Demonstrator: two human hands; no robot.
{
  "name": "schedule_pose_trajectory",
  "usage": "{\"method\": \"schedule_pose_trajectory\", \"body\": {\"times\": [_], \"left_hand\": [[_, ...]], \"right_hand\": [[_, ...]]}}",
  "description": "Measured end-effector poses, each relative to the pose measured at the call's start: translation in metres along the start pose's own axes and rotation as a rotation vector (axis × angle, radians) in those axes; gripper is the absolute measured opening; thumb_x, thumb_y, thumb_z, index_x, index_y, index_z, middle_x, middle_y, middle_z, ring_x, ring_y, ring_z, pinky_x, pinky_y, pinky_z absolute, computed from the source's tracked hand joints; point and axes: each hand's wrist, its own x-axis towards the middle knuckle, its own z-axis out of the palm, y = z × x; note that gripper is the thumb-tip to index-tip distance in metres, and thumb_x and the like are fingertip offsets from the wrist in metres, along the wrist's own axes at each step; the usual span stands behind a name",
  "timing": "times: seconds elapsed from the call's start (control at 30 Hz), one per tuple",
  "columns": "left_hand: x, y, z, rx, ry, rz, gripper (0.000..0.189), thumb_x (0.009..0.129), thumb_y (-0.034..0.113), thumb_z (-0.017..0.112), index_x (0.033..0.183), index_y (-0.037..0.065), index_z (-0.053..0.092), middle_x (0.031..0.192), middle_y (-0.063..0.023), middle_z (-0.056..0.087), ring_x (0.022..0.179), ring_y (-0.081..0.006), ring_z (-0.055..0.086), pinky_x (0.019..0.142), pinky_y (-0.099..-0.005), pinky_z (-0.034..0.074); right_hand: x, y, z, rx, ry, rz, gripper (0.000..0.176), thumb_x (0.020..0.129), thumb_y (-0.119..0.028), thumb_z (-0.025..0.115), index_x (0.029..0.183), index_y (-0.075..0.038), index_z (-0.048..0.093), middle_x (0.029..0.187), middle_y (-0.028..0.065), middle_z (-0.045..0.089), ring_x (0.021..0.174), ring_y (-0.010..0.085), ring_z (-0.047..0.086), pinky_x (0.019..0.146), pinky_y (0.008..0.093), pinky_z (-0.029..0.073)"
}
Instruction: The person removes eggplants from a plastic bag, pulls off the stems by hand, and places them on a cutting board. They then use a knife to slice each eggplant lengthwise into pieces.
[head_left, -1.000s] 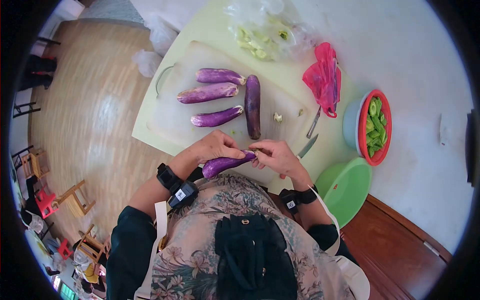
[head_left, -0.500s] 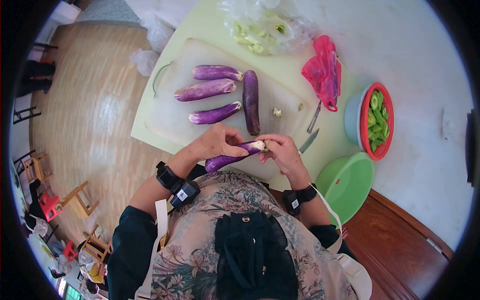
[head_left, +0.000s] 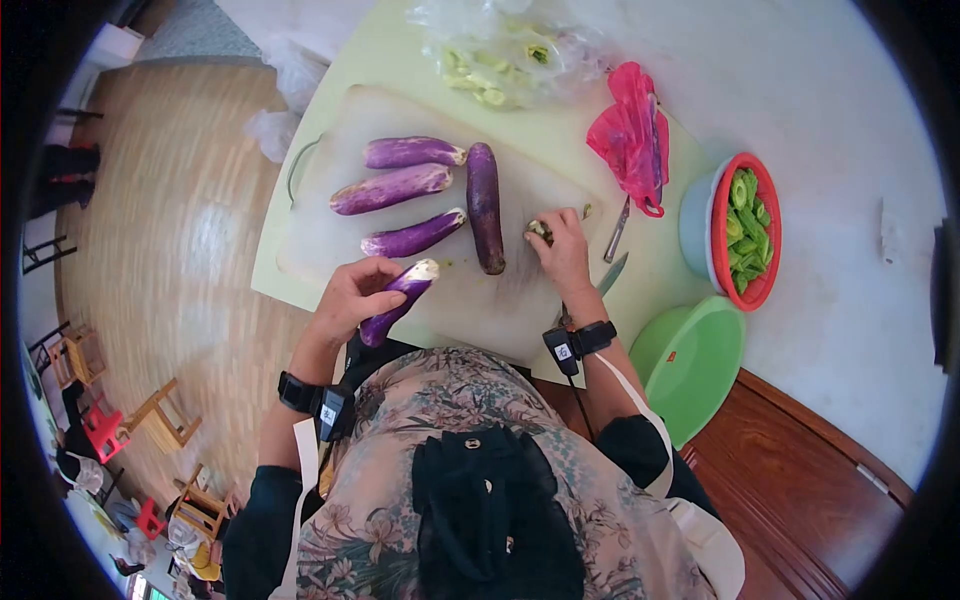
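Note:
My left hand (head_left: 352,298) is closed around a purple eggplant (head_left: 398,300), its pale trimmed end pointing up and away from me. Over the right part of the white cutting board (head_left: 335,235), my right hand (head_left: 563,250) has its fingertips together at small green-and-white eggplant trimmings (head_left: 541,230); the fingers partly cover them. Three eggplants lie side by side on the board: an upper one (head_left: 412,152), a middle one (head_left: 392,190) and a lower one (head_left: 415,235). A darker eggplant (head_left: 485,210) lies lengthwise to their right.
A knife (head_left: 613,272) lies by my right wrist, with another metal-handled tool (head_left: 617,230) beyond it. A pink plastic bag (head_left: 632,140) and a clear bag of cut vegetables (head_left: 490,70) are farther back. At right are a red basket (head_left: 768,235) of green slices and a green basin (head_left: 690,370).
My right hand has left the eggplant's end and moved forward and right to the trimmings on the board. My left hand has drawn the eggplant leftward and tilted it more upright.

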Motion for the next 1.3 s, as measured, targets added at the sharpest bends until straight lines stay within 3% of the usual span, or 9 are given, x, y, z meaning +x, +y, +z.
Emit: {"method": "schedule_pose_trajectory", "body": {"times": [0.07,0.17,0.27,0.53,0.77,0.97,1.07,1.23,1.3], "left_hand": [[-0.006,-0.001,-0.004,-0.042,0.042,-0.030,0.026,0.075,0.004,0.072,0.099,-0.001,0.062,0.090,-0.0031,0.063,0.082,-0.0096,0.058,0.075,-0.0235,0.047],[-0.011,0.000,-0.007,-0.066,0.071,-0.014,0.026,0.075,0.004,0.071,0.099,0.000,0.062,0.089,-0.0032,0.064,0.081,-0.0093,0.058,0.075,-0.0234,0.047],[-0.013,-0.001,-0.011,-0.039,0.093,-0.019,0.026,0.076,0.004,0.071,0.100,0.001,0.062,0.089,-0.0027,0.064,0.080,-0.0088,0.058,0.075,-0.0230,0.047],[-0.011,0.000,-0.015,-0.006,0.117,-0.043,0.029,0.074,0.010,0.073,0.101,0.004,0.061,0.088,0.0001,0.062,0.079,-0.0081,0.057,0.073,-0.0225,0.046],[-0.014,-0.002,-0.023,-0.045,0.109,-0.069,0.026,0.077,0.006,0.071,0.100,0.001,0.060,0.088,-0.0009,0.061,0.078,-0.0076,0.055,0.072,-0.0221,0.045],[-0.016,0.003,-0.035,-0.076,0.114,-0.092,0.026,0.077,0.007,0.071,0.100,0.001,0.059,0.088,-0.0011,0.061,0.078,-0.0077,0.056,0.072,-0.0216,0.045],[-0.015,0.011,-0.040,-0.080,0.107,-0.102,0.028,0.076,0.010,0.071,0.100,0.002,0.059,0.087,-0.0007,0.061,0.078,-0.0079,0.056,0.072,-0.0221,0.045],[-0.010,0.014,-0.052,-0.056,0.135,-0.104,0.030,0.076,0.014,0.070,0.101,0.003,0.059,0.086,-0.0003,0.061,0.077,-0.0079,0.055,0.071,-0.0222,0.045],[-0.011,0.017,-0.058,-0.073,0.152,-0.103,0.027,0.078,0.008,0.070,0.102,0.001,0.059,0.089,-0.0012,0.061,0.080,-0.0079,0.055,0.074,-0.0224,0.045]], "right_hand": [[0.000,0.006,0.004,-0.004,-0.078,0.012,0.022,0.073,-0.008,0.067,0.093,-0.003,0.060,0.094,0.0135,0.055,0.082,0.0324,0.058,0.075,0.0378,0.048],[0.001,0.021,-0.004,0.085,0.029,0.037,0.021,0.073,-0.006,0.066,0.092,-0.004,0.059,0.093,0.0123,0.054,0.084,0.0318,0.057,0.075,0.0387,0.047],[0.009,0.040,-0.021,-0.062,0.270,0.117,0.020,0.074,-0.006,0.066,0.092,-0.004,0.059,0.092,0.0129,0.054,0.086,0.0321,0.057,0.075,0.0395,0.047],[0.025,0.051,-0.023,-0.220,0.041,0.089,0.031,0.078,-0.006,0.062,0.108,-0.007,0.051,0.101,0.0146,0.050,0.092,0.0350,0.056,0.078,0.0431,0.047],[0.041,0.051,-0.034,-0.325,-0.105,0.131,0.036,0.074,-0.006,0.062,0.108,-0.006,0.050,0.104,0.0167,0.048,0.094,0.0371,0.055,0.081,0.0454,0.046],[0.049,0.020,-0.028,-0.137,-0.113,0.129,0.044,0.070,-0.009,0.066,0.111,-0.006,0.048,0.108,0.0169,0.047,0.094,0.0361,0.056,0.083,0.0421,0.047],[0.057,0.014,-0.018,-0.161,-0.111,0.267,0.041,0.070,-0.009,0.066,0.109,-0.005,0.051,0.105,0.0178,0.048,0.092,0.0346,0.057,0.080,0.0406,0.047],[0.075,0.035,-0.012,-0.149,0.077,0.012,0.026,0.076,-0.009,0.068,0.100,-0.002,0.060,0.081,0.0121,0.059,0.069,0.0219,0.060,0.060,0.0327,0.048],[0.107,0.031,-0.024,0.346,-0.008,0.481,0.029,0.075,-0.010,0.070,0.100,0.001,0.061,0.087,0.0117,0.063,0.070,0.0169,0.061,0.063,0.0309,0.049]]}}
